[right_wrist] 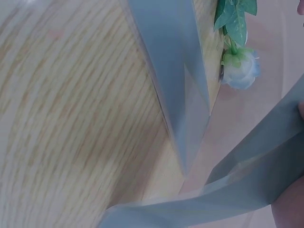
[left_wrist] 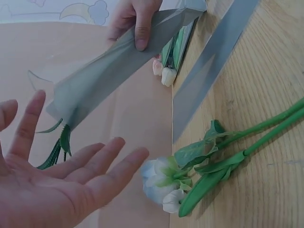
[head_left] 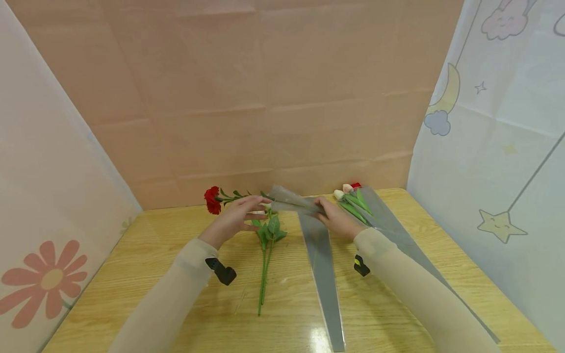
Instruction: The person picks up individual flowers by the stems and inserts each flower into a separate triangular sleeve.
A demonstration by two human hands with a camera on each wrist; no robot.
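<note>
My right hand (head_left: 337,218) grips a translucent grey flower sleeve (head_left: 287,197), thumb on top in the left wrist view. A red carnation (head_left: 212,200) sticks out of the sleeve's left end, its leafy stem running inside. Beside that stem is my left hand (head_left: 236,215), palm up with fingers spread, holding nothing. Below the hands lie a pale blue-white rose (left_wrist: 161,175) and a small white tulip (left_wrist: 174,201), their green stems (head_left: 265,274) pointing towards me.
A flat grey sleeve (head_left: 322,264) lies lengthwise on the wooden table (head_left: 176,274). Farther right, under my right forearm, another long sleeve (head_left: 393,220) has white and pink tulips (head_left: 346,191) and a red bloom (head_left: 355,185) at its far end. An orange-brown backdrop (head_left: 265,98) stands behind.
</note>
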